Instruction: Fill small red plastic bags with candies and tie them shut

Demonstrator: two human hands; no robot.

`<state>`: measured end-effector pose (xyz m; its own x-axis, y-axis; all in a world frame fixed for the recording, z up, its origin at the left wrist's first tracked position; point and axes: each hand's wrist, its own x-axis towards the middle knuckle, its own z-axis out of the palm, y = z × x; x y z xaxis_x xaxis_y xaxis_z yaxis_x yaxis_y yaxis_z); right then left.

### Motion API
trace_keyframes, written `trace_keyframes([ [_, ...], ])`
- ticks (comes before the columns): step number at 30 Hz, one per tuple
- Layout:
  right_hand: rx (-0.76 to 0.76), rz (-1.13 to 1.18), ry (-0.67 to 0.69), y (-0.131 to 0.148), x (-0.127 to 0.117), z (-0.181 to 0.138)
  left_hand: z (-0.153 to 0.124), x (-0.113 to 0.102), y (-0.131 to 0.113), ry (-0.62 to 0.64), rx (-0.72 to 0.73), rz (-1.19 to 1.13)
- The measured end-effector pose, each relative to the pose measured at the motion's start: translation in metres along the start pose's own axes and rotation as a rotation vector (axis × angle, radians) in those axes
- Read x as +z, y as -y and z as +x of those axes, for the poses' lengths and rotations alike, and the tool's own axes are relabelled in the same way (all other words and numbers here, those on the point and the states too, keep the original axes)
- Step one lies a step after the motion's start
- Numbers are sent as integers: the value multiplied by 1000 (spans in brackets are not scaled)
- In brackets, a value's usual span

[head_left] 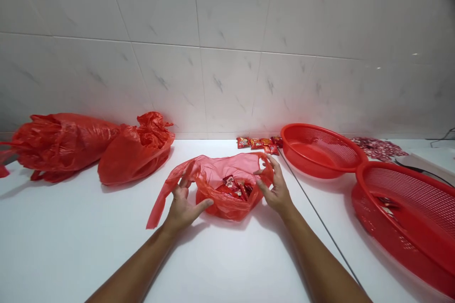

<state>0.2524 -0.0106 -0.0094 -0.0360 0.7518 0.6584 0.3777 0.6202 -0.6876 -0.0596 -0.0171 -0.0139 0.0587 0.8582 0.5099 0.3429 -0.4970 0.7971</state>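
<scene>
A thin red plastic bag (227, 208) stands on the white table in front of me, its mouth spread wide. Inside it lie several small red wrapped packets (234, 187) with printed labels. My left hand (183, 206) grips the bag's left rim, its fingers partly hidden behind the plastic and its thumb along the front. A loose handle of the bag hangs to the left of that hand. On the other side, my right hand (275, 189) holds the right rim near the other handle, thumb and fingers around the plastic.
Two filled red plastic bags (71, 144) (135, 156) rest at the back left. Several small red packets (256, 143) lie near the tiled wall. Two red perforated baskets (316, 168) (384, 232) stand at the right, with a patterned red-and-white pile (378, 148) behind. A seam crosses the tabletop.
</scene>
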Motion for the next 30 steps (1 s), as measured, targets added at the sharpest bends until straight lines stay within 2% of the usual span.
trace_keyframes([
  [4,3,68,-38,17,-3,14,12,-1,-18,-193,14,29],
  [6,3,142,-16,30,-8,32,33,-6,-41,-257,37,85],
  [8,9,255,24,47,-15,56,61,-13,-70,-259,52,99],
  [12,32,526,0,86,-31,97,107,-30,-127,-251,49,-222],
  [16,54,690,-129,114,-48,106,113,-47,-160,-299,-46,-411],
  [19,98,677,-98,120,-62,99,106,-55,-172,-294,-141,-485],
  [22,154,612,-11,119,-75,91,103,-58,-176,-203,-213,-501],
  [26,197,538,-13,115,-85,85,103,-56,-173,-94,-240,-352],
  [30,184,429,21,116,-79,86,101,-48,-172,14,-218,-148],
])
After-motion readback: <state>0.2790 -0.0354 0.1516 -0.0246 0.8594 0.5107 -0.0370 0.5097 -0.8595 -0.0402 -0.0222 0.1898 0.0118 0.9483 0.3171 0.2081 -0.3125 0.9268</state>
